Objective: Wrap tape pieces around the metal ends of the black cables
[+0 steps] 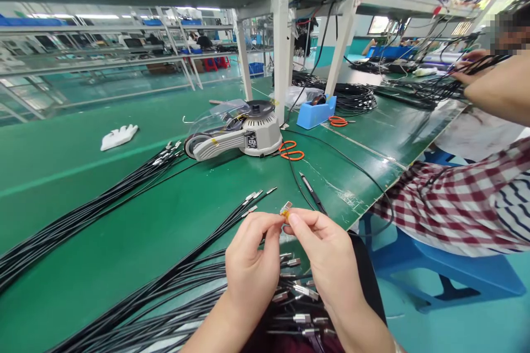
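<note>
In the head view, the left hand point(249, 265) and the right hand point(327, 262) meet fingertip to fingertip just above the near edge of the table point(83, 176). Both are pinched shut on one small thing: a metal plug point(285, 209) at a cable end, with a bit of amber tape around it. The left thumb and forefinger press its left side, the right thumb and forefinger its right side, and the plug's silver tip pokes up between them. The other fingers of both hands are curled in loosely. The cable behind the plug is hidden by the hands.

Under the hands lies a bundle of black cables point(165, 298), their silver ends fanned out near the wrists. A second bundle point(83, 215) runs across the table to the left, well apart from the hands, its ends near the tape dispenser point(236, 135). The dispenser is grey and white and stands in the middle of the table. Just beside it on the right lie orange scissors point(291, 150). A dark pen-like tool point(312, 194) lies near the right hand. A white glove point(119, 136) lies far to the left. Behind stand a blue tape holder point(317, 112) and a second pair of orange scissors point(338, 121).

The table is green, with white frame posts rising from it. To the right a person in a checked shirt point(451, 198) sits on a blue bench point(447, 273) and handles cables. The floor is green; shelving fills the back of the room.
</note>
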A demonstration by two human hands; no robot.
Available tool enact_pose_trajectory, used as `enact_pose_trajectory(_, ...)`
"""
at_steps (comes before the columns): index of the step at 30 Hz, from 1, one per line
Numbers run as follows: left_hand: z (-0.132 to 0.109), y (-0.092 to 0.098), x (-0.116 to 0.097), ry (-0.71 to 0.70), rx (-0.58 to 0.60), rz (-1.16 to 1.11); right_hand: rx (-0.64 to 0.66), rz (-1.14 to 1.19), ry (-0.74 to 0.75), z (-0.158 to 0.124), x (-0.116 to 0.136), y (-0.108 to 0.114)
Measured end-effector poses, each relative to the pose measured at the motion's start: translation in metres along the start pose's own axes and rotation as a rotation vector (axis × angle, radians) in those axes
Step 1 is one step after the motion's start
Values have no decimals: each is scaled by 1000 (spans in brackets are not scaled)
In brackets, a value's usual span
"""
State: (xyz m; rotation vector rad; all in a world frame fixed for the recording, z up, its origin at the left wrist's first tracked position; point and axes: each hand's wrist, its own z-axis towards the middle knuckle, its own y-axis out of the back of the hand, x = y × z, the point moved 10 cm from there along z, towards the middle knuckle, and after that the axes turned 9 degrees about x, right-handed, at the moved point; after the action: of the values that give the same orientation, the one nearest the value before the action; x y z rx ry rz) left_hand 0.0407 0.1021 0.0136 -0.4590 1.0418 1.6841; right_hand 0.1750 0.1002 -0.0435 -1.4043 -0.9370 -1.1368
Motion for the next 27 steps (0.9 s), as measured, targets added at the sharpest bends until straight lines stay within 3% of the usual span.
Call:
enact_pose_trajectory(12, 2, 4, -16, -93, -10, 122, -28, 30, 22, 0, 2, -1)
enact_pose_trajectory(21, 4, 3, -12, -74, -6, 127, -3, 64, 27, 1, 3, -5)
enact_pose_trajectory(24, 3, 5, -6, -18, -30, 130, 12, 70, 26, 3, 2, -6)
enact_pose_trajectory(27, 4, 6, 8, 127, -40, 100, 30, 66, 14, 5, 1, -7)
